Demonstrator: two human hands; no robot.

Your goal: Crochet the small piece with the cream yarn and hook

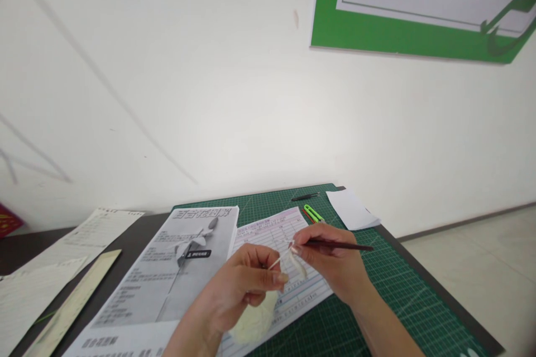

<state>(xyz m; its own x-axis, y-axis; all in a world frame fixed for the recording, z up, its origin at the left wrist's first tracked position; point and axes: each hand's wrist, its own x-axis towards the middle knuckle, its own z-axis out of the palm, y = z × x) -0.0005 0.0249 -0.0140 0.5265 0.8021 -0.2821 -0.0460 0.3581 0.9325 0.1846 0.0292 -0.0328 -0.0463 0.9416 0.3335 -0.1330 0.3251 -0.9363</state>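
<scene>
Pale thread (274,263) runs between my two hands above a lined sheet (310,290). My left hand (255,276) pinches it between thumb and fingers. With closed fingers, my right hand (324,251) holds a dark reddish-brown stick-like tool (345,245) that points to the right, and its fingertips touch the thread's other end. A small pale piece (298,266) hangs just below those fingertips. Under my left hand lies a pale yellow ball of yarn (253,321), partly hidden by the hand.
A printed page with a plant picture (196,268) lies left on the green cutting mat (419,295). Behind my right hand are a green cutter (314,213), a black pen (305,197) and white paper (352,209). A ruler (75,301) and lined sheets (100,228) lie far left.
</scene>
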